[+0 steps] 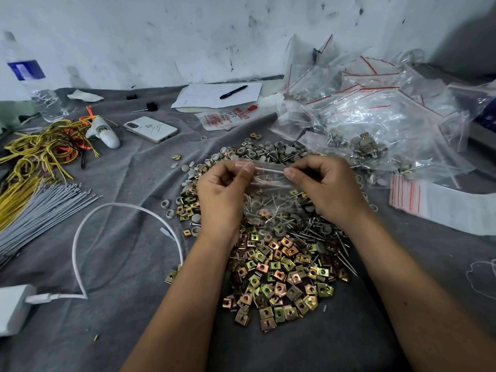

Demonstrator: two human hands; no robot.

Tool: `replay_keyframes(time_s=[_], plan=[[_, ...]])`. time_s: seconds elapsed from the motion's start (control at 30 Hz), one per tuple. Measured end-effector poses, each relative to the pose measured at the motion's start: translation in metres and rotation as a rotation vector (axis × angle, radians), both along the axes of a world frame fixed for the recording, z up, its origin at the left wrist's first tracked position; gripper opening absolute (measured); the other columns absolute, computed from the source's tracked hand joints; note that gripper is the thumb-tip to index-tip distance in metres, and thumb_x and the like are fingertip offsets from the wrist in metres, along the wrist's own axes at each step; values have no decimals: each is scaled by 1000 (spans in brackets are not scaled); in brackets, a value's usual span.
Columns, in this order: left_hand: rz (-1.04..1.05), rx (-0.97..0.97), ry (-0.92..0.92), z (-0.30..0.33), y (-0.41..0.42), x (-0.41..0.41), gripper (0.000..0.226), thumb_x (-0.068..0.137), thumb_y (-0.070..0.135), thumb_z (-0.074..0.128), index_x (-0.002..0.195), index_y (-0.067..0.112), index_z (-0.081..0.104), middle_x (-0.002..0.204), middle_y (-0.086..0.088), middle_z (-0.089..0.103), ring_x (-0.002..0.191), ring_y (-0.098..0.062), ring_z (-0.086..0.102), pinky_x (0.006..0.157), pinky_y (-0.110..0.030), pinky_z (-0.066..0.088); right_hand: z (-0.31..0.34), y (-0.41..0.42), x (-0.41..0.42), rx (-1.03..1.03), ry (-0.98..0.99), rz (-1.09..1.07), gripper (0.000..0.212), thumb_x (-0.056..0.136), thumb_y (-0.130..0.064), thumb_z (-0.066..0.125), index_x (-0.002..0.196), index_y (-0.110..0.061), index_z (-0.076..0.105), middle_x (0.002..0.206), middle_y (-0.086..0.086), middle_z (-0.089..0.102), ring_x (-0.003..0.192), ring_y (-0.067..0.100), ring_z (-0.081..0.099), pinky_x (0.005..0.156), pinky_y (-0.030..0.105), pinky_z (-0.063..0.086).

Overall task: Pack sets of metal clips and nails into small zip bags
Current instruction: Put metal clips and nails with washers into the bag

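Small zip bag (271,183) held up over the middle of the bench (120,251), just above the pile of metal clips (279,275) and nails (346,256). Mouth of the bag uppermost, long axis running left to right between the two hands, body hanging down toward the near side. Left hand (222,194) pinching the left end of the top edge between thumb and curled fingers; right hand (326,187) pinching the right end the same way. Both equally near, each at its own corner, neither free. Some nails and pieces seemingly inside already, though hard to separate from the pile behind the clear plastic. Judged next: sealing or opening the strip, along that left-right line. Filled bags (375,114) heaped far right.
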State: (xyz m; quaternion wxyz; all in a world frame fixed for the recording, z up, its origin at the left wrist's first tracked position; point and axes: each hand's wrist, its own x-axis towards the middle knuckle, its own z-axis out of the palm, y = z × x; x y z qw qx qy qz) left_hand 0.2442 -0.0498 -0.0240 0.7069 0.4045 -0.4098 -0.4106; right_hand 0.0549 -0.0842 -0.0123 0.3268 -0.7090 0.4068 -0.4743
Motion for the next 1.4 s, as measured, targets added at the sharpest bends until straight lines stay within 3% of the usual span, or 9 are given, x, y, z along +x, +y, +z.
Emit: replay_keyframes(time_s=[0.17,0.4,0.53,0.67,0.87,1.1,1.23,1.3,1.4], plan=[[-16,15,133,6,2,3,9,98,0,63,91,4,68,88,-15,69,78,-26,66,70,-37,63,2,-1,-5,-29,-29,-60,8,91,-16,76,87,-22,76,80,-5,74,77,9,69,70,26,57],[-49,24,26,7,5,0,4,98,2,63,97,1,67,87,-12,68,82,-32,62,69,-32,60,2,1,1,-4,-78,-6,5,94,-18,73,96,-20,77,87,-3,75,81,7,68,72,18,53],[-91,26,12,11,8,-1,3,96,2,64,95,2,67,84,-10,68,75,-22,64,66,-29,57,2,0,-1,5,-130,-13,5,93,-19,75,91,-23,76,85,-7,74,79,6,69,72,22,57],[-96,29,22,11,8,-2,1,94,5,67,93,5,68,85,-10,69,78,-24,63,81,-42,56,1,-2,-1,10,-86,1,2,92,-24,76,93,-25,74,90,-3,73,81,8,68,73,22,57],[-108,25,40,12,10,-2,11,88,12,70,95,3,67,88,-13,69,81,-30,63,85,-49,55,2,-2,-3,54,-108,-4,7,93,-22,74,91,-29,74,86,-9,74,80,9,69,75,35,61],[-67,61,46,10,7,0,8,96,3,65,90,4,69,88,-13,72,71,-23,68,66,-32,60,6,2,-1,-21,-56,-16,7,95,-16,71,89,-15,74,77,0,71,72,20,66,69,41,58],[-57,40,35,8,5,1,12,97,1,63,89,5,71,86,-12,73,71,-22,69,71,-37,62,5,3,0,3,-62,7,9,98,-19,68,91,-17,73,79,1,69,72,12,62,65,32,54],[-48,31,12,7,4,1,13,96,0,64,87,6,71,84,-12,73,71,-22,70,71,-38,61,3,4,2,-15,-33,45,7,97,-18,69,93,-16,75,77,-4,68,68,2,59,60,18,47],[-30,33,-2,4,3,0,8,96,0,64,93,0,72,92,-28,71,79,-34,69,78,-49,59,2,5,5,-75,-13,50,4,93,-11,73,90,-11,75,74,-9,66,65,-1,57,59,12,42]])
